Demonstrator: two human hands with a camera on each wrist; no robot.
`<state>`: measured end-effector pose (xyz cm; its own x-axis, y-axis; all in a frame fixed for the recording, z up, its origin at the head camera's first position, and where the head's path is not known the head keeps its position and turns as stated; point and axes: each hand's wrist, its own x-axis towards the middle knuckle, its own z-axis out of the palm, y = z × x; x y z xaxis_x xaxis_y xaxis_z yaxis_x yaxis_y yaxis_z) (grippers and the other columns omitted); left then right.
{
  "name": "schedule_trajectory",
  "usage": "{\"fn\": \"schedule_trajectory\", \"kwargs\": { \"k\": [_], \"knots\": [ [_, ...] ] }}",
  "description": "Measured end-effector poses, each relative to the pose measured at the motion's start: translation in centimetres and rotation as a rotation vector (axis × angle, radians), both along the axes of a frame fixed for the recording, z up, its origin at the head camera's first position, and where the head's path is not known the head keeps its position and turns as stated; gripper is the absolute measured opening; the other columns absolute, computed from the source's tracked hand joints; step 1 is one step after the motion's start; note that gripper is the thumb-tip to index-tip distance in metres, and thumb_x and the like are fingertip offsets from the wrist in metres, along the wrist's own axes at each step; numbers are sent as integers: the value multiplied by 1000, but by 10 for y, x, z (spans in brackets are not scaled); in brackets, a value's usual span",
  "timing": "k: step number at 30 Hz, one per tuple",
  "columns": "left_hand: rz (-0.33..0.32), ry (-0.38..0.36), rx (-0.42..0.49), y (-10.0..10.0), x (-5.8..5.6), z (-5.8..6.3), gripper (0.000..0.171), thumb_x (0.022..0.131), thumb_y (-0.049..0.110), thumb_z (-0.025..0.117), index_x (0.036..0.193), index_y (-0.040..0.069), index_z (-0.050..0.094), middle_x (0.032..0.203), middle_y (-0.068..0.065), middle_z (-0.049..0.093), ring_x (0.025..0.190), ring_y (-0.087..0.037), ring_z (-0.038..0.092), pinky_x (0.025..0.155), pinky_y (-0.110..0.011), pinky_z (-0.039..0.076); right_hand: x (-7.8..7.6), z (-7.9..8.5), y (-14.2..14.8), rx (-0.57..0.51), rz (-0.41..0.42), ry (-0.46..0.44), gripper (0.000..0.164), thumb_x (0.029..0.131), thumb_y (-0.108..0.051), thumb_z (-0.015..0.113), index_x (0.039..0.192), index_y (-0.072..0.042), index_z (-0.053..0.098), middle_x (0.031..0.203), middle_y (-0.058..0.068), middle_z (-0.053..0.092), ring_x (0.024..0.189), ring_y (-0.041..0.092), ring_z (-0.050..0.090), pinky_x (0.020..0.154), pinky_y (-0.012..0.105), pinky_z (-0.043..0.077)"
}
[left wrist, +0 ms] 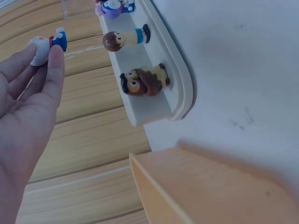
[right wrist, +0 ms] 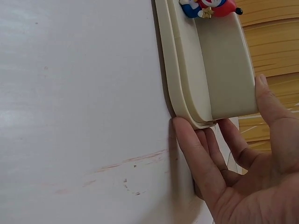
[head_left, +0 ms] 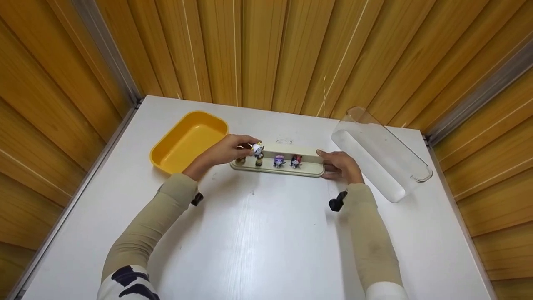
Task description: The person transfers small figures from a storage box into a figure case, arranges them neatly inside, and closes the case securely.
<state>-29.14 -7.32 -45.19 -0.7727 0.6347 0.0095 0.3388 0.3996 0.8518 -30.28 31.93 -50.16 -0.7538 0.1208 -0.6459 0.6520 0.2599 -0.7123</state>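
Observation:
My left hand (head_left: 225, 150) pinches a small white-and-blue figurine (left wrist: 43, 49) between thumb and fingers, above the left part of a cream stepped display stand (head_left: 310, 167). On the lower step, an owl figurine (left wrist: 142, 80) is at the left end, with a brown-haired figurine (left wrist: 126, 39) beside it. Further right are a purple-topped figurine (head_left: 279, 161) and a red-and-blue figurine (head_left: 296, 161). My right hand (head_left: 341, 162) grips the stand's right end, thumb on the upper step's edge and fingers against the end and base.
A yellow tub (head_left: 156, 160) stands on the white table (head_left: 283, 233) to the left. At the right lies a long transparent cover (head_left: 381, 146). Wood-patterned panels (head_left: 258, 54) rise behind the table and at both sides.

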Motion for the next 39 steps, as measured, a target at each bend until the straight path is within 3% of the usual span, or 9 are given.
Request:
{"fn": "schedule_trajectory", "kwargs": {
  "k": [7, 14, 20, 26, 29, 36, 39],
  "knots": [
    [-9, 7, 19, 13, 1, 4, 40, 102, 17, 63, 142, 12, 60, 123, -7, 68, 109, -22, 62, 94, -33, 52, 1, -1, -1, -17, -19, 18, 94, 85, -53, 78, 154, -5, 34, 138, 13, 57, 110, 22, 63, 87, 34, 60],
    [-50, -10, 101, 24, 1, 4, 39, 103, 14, 60, 142, 11, 58, 121, -11, 67, 105, -42, 65, 86, -38, 54, 0, -1, -1, -23, 12, 13, 89, 88, -51, 76, 153, -4, 37, 137, 14, 56, 110, 22, 63, 90, 35, 59],
    [-89, -3, 129, 35, -2, 6, 41, 103, 11, 59, 144, 18, 58, 120, -8, 65, 98, -49, 60, 85, -46, 56, -1, 0, -1, -8, 28, 13, 84, 87, -53, 75, 148, -4, 43, 136, 13, 57, 110, 22, 64, 89, 34, 59],
    [-94, -37, 133, 48, -5, 10, 39, 102, 8, 61, 139, 19, 63, 126, -3, 65, 93, -23, 59, 69, -26, 54, 1, -1, 1, -28, 9, 22, 81, 87, -52, 76, 146, -5, 45, 134, 13, 59, 108, 22, 65, 88, 35, 59],
    [-92, -29, 127, 54, -5, 10, 37, 101, 6, 61, 137, 15, 64, 127, -3, 66, 95, -19, 58, 64, -24, 50, 2, -1, 1, -32, 3, 23, 83, 87, -52, 77, 147, -5, 43, 134, 13, 59, 108, 22, 66, 88, 36, 59],
    [-91, 24, 87, 72, -8, 10, 36, 99, 3, 64, 133, 12, 67, 130, -5, 68, 110, -18, 63, 94, -26, 53, 3, 0, 0, -31, -1, 18, 86, 87, -52, 76, 150, -5, 39, 135, 14, 60, 107, 23, 68, 88, 36, 59],
    [-89, 20, 60, 82, -10, 10, 35, 97, 1, 66, 131, 10, 69, 129, -7, 69, 111, -20, 65, 96, -29, 54, 3, 2, -1, -35, -6, 17, 86, 88, -51, 75, 151, -5, 37, 135, 13, 60, 106, 23, 68, 89, 36, 59]
  ]
}}
